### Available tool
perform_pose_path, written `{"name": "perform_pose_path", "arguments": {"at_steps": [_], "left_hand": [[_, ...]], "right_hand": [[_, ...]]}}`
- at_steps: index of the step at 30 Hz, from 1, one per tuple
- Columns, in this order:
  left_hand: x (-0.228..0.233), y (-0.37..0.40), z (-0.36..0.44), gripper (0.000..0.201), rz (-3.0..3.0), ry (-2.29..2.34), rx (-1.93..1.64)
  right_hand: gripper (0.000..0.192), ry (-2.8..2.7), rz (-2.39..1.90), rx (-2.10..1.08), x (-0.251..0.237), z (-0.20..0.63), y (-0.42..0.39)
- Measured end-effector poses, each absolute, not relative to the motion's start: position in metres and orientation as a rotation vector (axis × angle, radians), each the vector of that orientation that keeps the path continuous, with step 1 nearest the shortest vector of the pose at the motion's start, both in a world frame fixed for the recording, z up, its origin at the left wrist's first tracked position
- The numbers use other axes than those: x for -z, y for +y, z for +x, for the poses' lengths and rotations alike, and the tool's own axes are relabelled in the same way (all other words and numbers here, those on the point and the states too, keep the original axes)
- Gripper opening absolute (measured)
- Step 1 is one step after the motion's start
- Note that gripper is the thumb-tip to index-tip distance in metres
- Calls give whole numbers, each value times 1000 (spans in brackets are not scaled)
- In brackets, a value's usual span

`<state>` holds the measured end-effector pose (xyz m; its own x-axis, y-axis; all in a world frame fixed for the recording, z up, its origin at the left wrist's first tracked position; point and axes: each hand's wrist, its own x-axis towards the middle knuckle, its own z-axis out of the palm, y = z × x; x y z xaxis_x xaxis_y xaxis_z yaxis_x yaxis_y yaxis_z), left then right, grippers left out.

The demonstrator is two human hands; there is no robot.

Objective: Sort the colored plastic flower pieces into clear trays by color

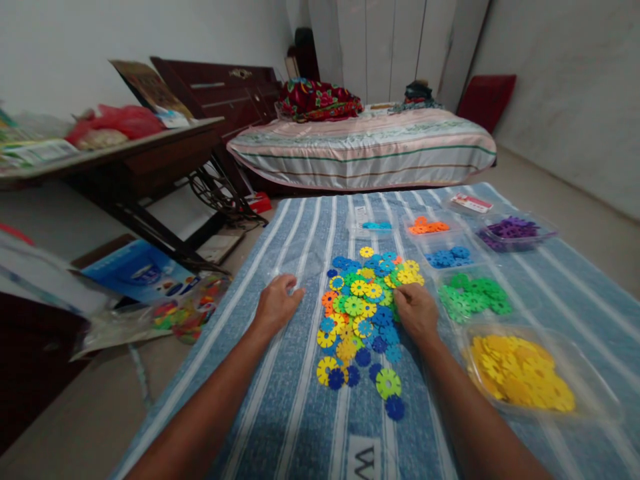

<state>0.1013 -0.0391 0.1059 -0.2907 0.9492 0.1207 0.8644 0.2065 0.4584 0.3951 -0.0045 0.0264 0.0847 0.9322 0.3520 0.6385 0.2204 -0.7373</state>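
Picking at disc pile [361,313] on blue cloth [300,373] | right hand [416,311] on pile's right edge, fingers curled on a disc, grip unclear | left hand [276,305] left of pile, loosely curled, empty | discs look light, stiff, slick plastic; pinch by notched rim

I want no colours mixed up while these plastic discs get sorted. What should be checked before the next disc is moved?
1. Right hand on the mixed pile: ok, it rests at the pile's right edge.
2. Grip on a single disc: cannot tell, fingers curl under.
3. Left hand clear of the pile: ok, flat on the striped cloth.
4. Yellow tray one colour only: ok.
5. Green discs unmixed: ok.
6. Purple tray within easy reach: cannot tell.
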Motion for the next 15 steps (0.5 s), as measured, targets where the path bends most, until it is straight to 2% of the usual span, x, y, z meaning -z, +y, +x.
{"name": "perform_pose_path", "arguments": {"at_steps": [5, 15], "left_hand": [[-99, -76, 115, 35, 1706, 2166, -863], [-96, -102, 136, 31, 1762, 2130, -977]], "right_hand": [[32, -1632, -1511, -441, -25, 396, -5], [34, -1656, -1514, -434, -24, 398, -4]]}}
